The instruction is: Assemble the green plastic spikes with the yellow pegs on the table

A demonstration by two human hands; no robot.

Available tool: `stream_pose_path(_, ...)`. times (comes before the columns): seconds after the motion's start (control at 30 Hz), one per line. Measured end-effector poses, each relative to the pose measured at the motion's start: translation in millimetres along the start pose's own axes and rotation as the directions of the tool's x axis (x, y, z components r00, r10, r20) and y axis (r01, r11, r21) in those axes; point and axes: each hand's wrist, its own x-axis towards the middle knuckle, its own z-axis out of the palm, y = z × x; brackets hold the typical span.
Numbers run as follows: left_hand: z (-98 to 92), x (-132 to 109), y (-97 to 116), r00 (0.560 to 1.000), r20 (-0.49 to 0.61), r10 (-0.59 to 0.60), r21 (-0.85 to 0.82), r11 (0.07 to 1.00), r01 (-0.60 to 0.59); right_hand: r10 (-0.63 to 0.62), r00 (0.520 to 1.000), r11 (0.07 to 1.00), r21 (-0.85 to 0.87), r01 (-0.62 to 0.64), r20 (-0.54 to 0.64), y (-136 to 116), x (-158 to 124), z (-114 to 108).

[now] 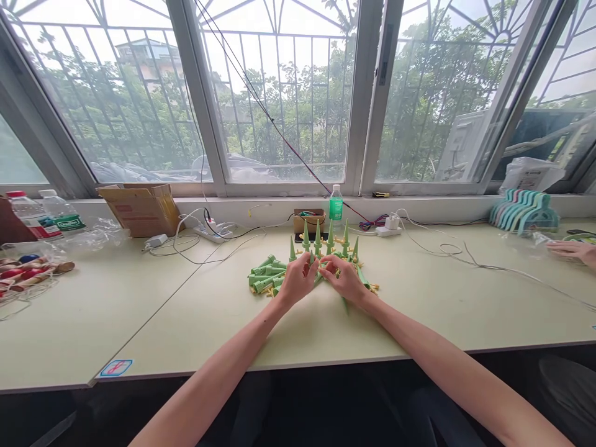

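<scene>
My left hand (300,277) is closed around a small green pointed piece (311,255), whose tip shows above the fingers. Close beside it, my right hand (345,277) has thumb and fingertips pinched together; whatever lies between them is too small to make out. Behind both hands stands a row of green cone-shaped spikes (318,238), upright, with small yellow pegs around their bases. A heap of green tubular parts (265,276) lies to the left of my left hand. More green and yellow pieces (374,287) are partly hidden by my right hand and wrist.
At the back are a small cardboard box (309,221), a green-labelled bottle (336,203) and power strips (214,230) with cables. A larger carton (139,211) stands left. Light-blue hangers (524,211) and another person's hand (573,250) are at right.
</scene>
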Motion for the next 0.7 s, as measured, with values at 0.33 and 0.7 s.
stream_pose_path(0.33, 0.2, -1.1, 1.1, 1.0, 0.007, -0.004, -0.027, 1.0, 0.005, -0.01, 1.0, 1.0, 0.019, 0.01, 0.012, 1.4, 0.1, -0.4)
stream_pose_path(0.7, 0.0, -1.0, 1.4, 1.0, 0.01, -0.009, 0.024, 1.0, 0.008, 0.008, 0.999, 0.997, -0.074, -0.004, 0.044, 2.0, 0.8, 0.3)
